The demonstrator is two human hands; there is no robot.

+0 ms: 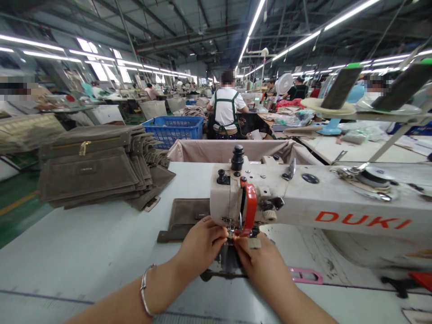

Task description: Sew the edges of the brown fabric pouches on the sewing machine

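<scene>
A grey-brown fabric panel [189, 211] with a small dark label lies on the sewing table, running under the head of a white sewing machine [222, 198]. My left hand [200, 243] pinches the panel's near edge just left of the needle, thumb and forefinger together. Opposite it, my right hand [258, 254] has its fingers closed on the edge at the right side of the presser foot [230, 227]. The fingertips nearly meet there, and the exact grip is partly hidden. An orange guard [249, 209] hangs in front of the needle bar.
To the left sits a stack of brown fabric pieces [91, 166] with zips and labels. Behind the machine are a pink cloth-lined bin [209, 150] and a blue crate [175, 128]. A pink plastic piece [307, 275] lies by my right wrist. A co-worker [227, 105] sits ahead.
</scene>
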